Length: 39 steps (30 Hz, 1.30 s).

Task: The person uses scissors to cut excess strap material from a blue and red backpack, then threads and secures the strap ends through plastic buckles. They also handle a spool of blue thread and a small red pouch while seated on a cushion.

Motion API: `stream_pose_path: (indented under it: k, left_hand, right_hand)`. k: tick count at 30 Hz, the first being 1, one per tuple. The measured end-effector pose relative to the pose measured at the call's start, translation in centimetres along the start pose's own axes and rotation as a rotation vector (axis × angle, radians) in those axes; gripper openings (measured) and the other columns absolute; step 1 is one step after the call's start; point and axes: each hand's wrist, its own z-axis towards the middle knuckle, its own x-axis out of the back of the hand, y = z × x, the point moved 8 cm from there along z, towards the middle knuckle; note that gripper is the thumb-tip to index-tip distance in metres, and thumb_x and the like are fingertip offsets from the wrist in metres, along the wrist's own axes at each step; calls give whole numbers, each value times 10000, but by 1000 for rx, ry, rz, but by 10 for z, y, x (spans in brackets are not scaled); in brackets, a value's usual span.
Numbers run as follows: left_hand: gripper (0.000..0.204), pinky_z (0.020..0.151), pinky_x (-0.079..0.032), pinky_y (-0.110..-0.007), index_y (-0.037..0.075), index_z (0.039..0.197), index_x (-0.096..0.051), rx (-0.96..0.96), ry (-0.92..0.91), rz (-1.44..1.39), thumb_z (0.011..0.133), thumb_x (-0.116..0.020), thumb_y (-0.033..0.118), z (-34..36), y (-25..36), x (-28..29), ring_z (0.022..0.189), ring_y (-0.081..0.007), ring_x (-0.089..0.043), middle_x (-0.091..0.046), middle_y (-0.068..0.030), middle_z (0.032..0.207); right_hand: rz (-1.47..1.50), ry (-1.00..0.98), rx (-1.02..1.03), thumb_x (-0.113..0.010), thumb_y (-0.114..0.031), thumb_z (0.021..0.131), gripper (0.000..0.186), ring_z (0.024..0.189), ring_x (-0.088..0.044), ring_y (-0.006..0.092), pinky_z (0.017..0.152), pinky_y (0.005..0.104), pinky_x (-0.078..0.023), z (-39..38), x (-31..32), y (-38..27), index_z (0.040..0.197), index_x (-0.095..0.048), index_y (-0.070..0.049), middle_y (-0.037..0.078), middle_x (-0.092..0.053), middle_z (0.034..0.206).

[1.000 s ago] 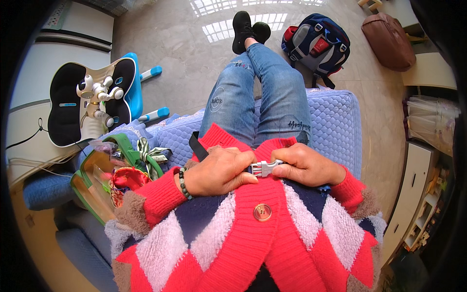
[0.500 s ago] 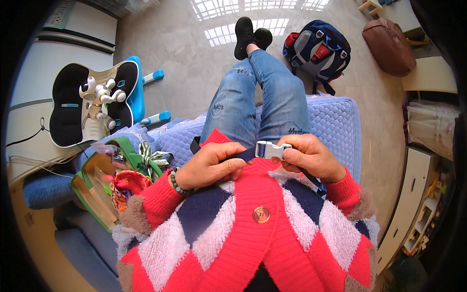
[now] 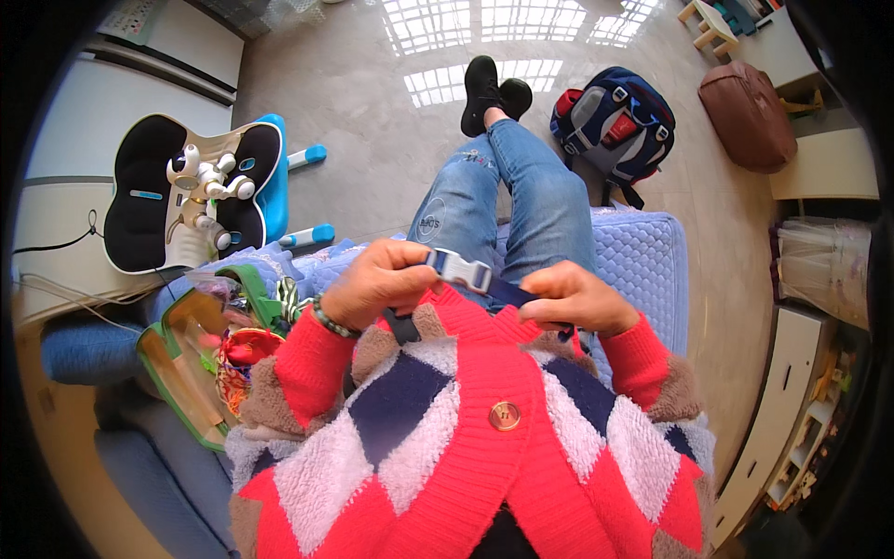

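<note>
A grey-white plastic side-release buckle (image 3: 463, 271), its halves joined, lies across the front of my waist above my lap. My left hand (image 3: 380, 284) pinches the strap right at the buckle's left end, its thumb and fingers closed; a beaded bracelet (image 3: 333, 318) circles that wrist. From the buckle's right end a dark blue webbing strap (image 3: 510, 293) runs to my right hand (image 3: 582, 300), which grips it between thumb and fingers. Both hands are in front of my red, white and navy cardigan (image 3: 494, 373).
My crossed legs in jeans (image 3: 549, 200) stretch over a quilted blue bed edge (image 3: 643, 252). On the floor ahead stands a navy backpack (image 3: 619, 126). To my left are an open green case (image 3: 186, 373) of small items and a black-and-white chair (image 3: 140, 214) with a white toy robot (image 3: 200, 191).
The buckle has shifted left and tilted. My left hand moved up to its left end, while my right hand let go of the buckle and now holds the strap.
</note>
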Motion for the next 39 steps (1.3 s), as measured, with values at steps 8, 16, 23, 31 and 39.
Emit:
stream_pose_path:
  k: [8,16,23,31,39]
  left_hand:
    - [115,538,-340,-190,0,859,-655,-129,133,539,881,-655,113,-29,33,65,619,-27,-446,-566,29,709]
    - [103,527,-352,-190,7,827,-622,-195,348,588,862,-678,86,-59,50,92,618,-12,-457,-526,61,691]
    - [147,514,-377,-227,5,725,-595,-353,855,1066,829,-675,70,-110,72,114,565,-55,-520,-537,-24,605]
    - [80,505,-431,-177,1,959,-594,-529,751,263,937,-538,53,-214,71,123,582,-47,-558,-602,-15,680]
    - [317,791,-524,-299,-34,1166,-491,-327,374,6,853,-519,10,-111,16,53,800,-213,-682,-670,-197,1011]
  right_hand:
    - [-21,147,24,-688,-141,829,149,554,-467,32,491,193,-342,-23,52,2,761,-627,-23,-37,-546,641]
    - [-133,281,61,-678,-121,834,139,591,-464,38,519,209,-359,-14,70,2,766,-618,-16,-31,-543,649]
    - [-690,534,186,-674,-175,846,265,568,-459,72,497,289,-369,0,81,-1,690,-577,17,26,-493,574]
    - [-82,547,115,-586,-214,945,249,517,-350,-5,450,185,-247,3,102,-2,738,-573,-75,-80,-464,624]
    - [215,325,255,-535,-167,981,114,498,-349,14,440,168,-235,32,33,-41,941,-550,-61,-50,-455,651]
